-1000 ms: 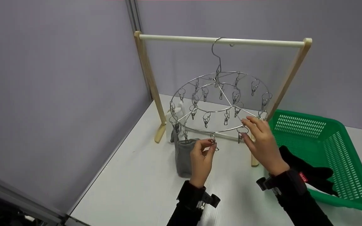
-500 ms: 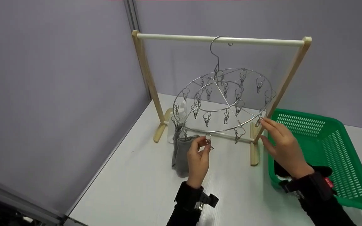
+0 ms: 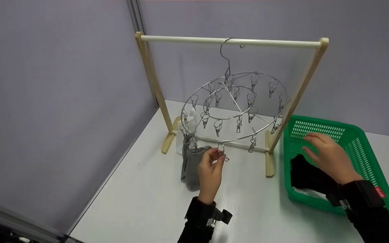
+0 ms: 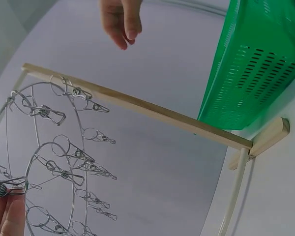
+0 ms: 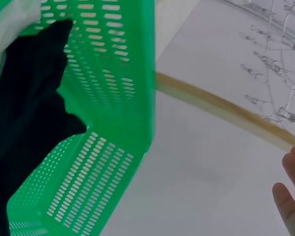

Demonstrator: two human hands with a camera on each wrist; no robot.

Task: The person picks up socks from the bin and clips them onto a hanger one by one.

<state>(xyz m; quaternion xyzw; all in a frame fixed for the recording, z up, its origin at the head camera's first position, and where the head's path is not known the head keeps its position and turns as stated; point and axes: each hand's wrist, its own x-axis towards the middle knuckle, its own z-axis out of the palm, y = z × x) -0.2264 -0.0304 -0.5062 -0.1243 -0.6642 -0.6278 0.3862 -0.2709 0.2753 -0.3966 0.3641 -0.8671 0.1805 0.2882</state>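
My left hand pinches a small metal clip at the front rim of a round wire drying hanger. Beside it, a folded grey cloth piece hangs from clips on the front left of the ring. My right hand is over the green basket, fingers apart and holding nothing. Below and left of that hand, black fabric lies in the basket with something white under it. In the left wrist view, fingertips hold the clip at the lower left edge.
The hanger's hook sits on the white bar of a wooden-legged rack. Several bare clips hang around both rings. A white bottle-like object stands behind the grey cloth. A grey partition borders the table at left.
My right hand has left the hanger's right rim and moved right, over the basket. The hanger has swung slightly and turned. My left hand keeps its pinch on the clip.
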